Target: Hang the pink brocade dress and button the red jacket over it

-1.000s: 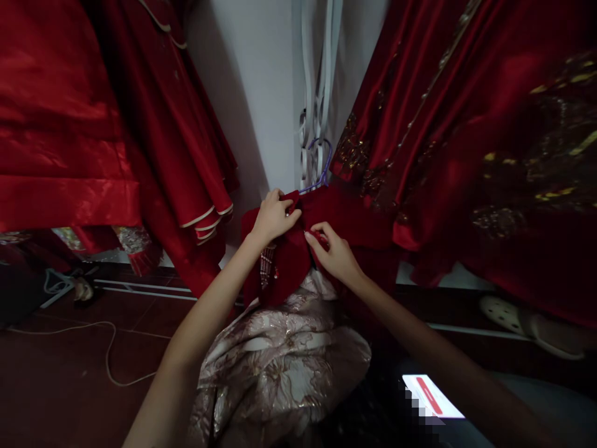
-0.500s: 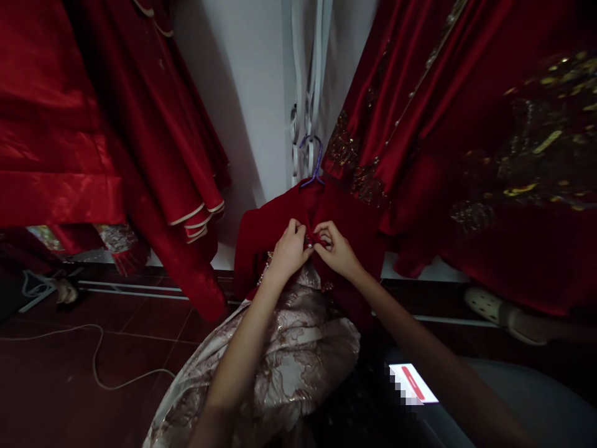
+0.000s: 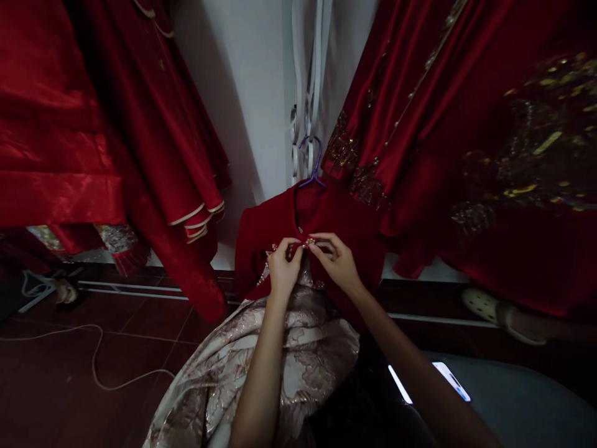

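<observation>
A dark red velvet jacket (image 3: 261,227) hangs on a purple hanger (image 3: 313,163) over a pale floral brocade skirt (image 3: 261,367). My left hand (image 3: 283,267) and my right hand (image 3: 336,261) meet at the jacket's front opening, just below the collar. Both pinch the two front edges together at a small beaded fastening (image 3: 308,242). All fingers are curled and pressed on the cloth.
Long red satin garments hang at the left (image 3: 153,137) and the right (image 3: 466,143), against a white wall (image 3: 252,93). A lit phone (image 3: 450,381) lies on a grey seat at lower right. A white cord (image 3: 97,367) trails on the dark red floor. A pale clog (image 3: 485,306) sits at right.
The view shifted left and down a little. My hands moved down from the collar to the front opening and closed together on the fastening. The jacket now hangs flatter on its hanger.
</observation>
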The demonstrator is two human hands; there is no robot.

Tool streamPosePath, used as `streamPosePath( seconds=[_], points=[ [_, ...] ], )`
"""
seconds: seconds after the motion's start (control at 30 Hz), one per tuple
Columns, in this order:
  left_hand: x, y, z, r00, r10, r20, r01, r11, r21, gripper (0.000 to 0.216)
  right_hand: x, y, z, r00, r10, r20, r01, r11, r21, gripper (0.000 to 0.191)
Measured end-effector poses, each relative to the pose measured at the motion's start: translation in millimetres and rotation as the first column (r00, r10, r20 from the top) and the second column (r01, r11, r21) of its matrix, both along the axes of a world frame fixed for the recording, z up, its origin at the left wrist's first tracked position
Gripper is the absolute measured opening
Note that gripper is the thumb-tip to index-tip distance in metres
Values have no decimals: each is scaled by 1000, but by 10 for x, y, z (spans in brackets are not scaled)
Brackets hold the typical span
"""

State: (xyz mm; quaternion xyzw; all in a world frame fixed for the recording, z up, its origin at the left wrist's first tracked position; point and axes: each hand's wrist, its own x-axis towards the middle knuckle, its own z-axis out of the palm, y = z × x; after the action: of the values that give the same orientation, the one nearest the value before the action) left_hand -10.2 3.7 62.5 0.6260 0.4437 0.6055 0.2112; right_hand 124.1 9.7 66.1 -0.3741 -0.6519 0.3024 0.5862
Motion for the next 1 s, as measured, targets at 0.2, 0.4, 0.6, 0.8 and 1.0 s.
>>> streamPosePath(
  seconds=[0.2, 0.4, 0.6, 0.8, 1.0],
  points=[
    [-59, -134, 136, 976, -36, -214, 42, 999, 25, 14, 2, -56, 25, 999, -20, -31, 20, 1000, 4, 29],
    [-42, -168, 179, 954, 9, -298, 6, 999, 50, 18, 36, -62, 60, 999, -28, -23, 28, 999, -20, 28],
    [-45, -114, 210, 917, 12, -399, 30, 995, 97, 14, 103, -3, 156, 995, -46, 87, 46, 999, -4, 27],
    [-40, -114, 235, 889, 27, -457, 15, 996, 89, 13, 92, 16, 158, 997, -61, 52, 60, 998, 18, 30],
    [-77, -93, 283, 861, -5, -509, 53, 995, 81, 11, 137, 50, 140, 1000, 20, -4, -20, 1000, -17, 30]
  ],
)
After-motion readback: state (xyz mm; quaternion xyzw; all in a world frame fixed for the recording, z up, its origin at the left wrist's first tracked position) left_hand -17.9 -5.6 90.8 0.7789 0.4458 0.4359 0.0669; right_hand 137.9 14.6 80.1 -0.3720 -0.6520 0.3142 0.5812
